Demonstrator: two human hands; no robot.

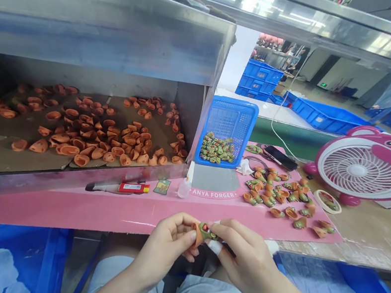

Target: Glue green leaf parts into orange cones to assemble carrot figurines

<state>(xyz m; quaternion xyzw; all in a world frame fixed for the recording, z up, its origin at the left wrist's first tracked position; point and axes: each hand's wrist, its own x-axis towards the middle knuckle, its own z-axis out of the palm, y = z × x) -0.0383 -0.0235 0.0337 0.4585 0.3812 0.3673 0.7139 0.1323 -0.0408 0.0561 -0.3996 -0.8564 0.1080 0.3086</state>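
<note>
Just over the front edge of the pink mat (pixel 146 208), my two hands meet on one small figurine part. My left hand (pixel 165 244) pinches its hollow orange piece (pixel 197 235) between thumb and fingers. The fingers of my right hand (pixel 247 251), two with white tips, grip the green piece (pixel 205 230) with red and white markings. The two pieces touch; whether they are fully joined I cannot tell. Several orange-and-green parts (pixel 269 192) lie on the mat at the right. Green pieces (pixel 217 149) fill the bottom of a blue basket (pixel 251 126).
A metal box (pixel 99 23) at the left holds many hollow orange pieces (pixel 106 138). A red-labelled marker-like tool (pixel 133 187) and a small clear bottle (pixel 184 187) lie before it. A phone (pixel 280 158), tape roll (pixel 327 202) and pink fan (pixel 362 163) stand right.
</note>
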